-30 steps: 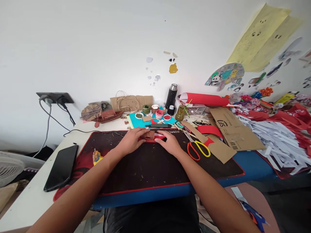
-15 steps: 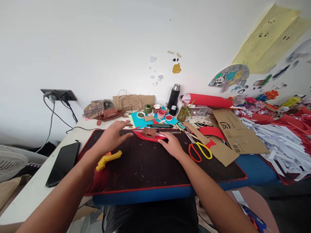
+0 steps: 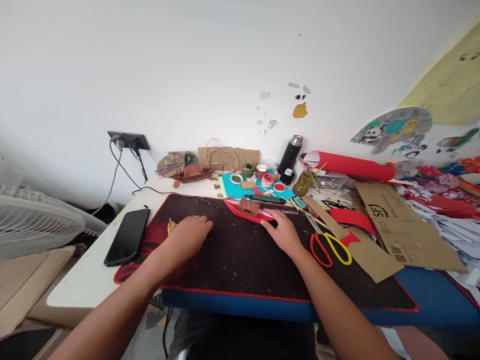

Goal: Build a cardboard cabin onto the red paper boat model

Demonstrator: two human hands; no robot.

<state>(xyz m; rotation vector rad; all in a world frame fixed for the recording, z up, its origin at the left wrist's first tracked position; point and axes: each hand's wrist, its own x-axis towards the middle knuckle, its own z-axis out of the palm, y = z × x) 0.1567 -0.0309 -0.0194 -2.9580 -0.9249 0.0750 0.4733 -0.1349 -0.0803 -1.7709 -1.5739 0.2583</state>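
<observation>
My left hand (image 3: 190, 236) is closed around a yellow glue gun (image 3: 172, 226) on the left of the dark mat; only its front end shows, and the rest is hidden under my palm. My right hand (image 3: 283, 229) pinches the right end of a small red model boat (image 3: 240, 211). The boat sits upright at the mat's back edge, with a brown curved cover (image 3: 249, 207) across its middle. Scissors (image 3: 330, 249) with one red and one yellow handle lie to the right of my right hand.
A black phone (image 3: 127, 236) lies left of the dark mat (image 3: 232, 265). Paint pots (image 3: 248, 170), a dark flask (image 3: 291, 153) and a brown model boat (image 3: 193, 173) stand along the back. Cardboard (image 3: 408, 225) and white paper strips are at right; a fan (image 3: 41, 215) is far left.
My left hand has moved from beside the boat's left end down onto the glue gun and closed around it. My right hand stays on the boat. The view has turned left.
</observation>
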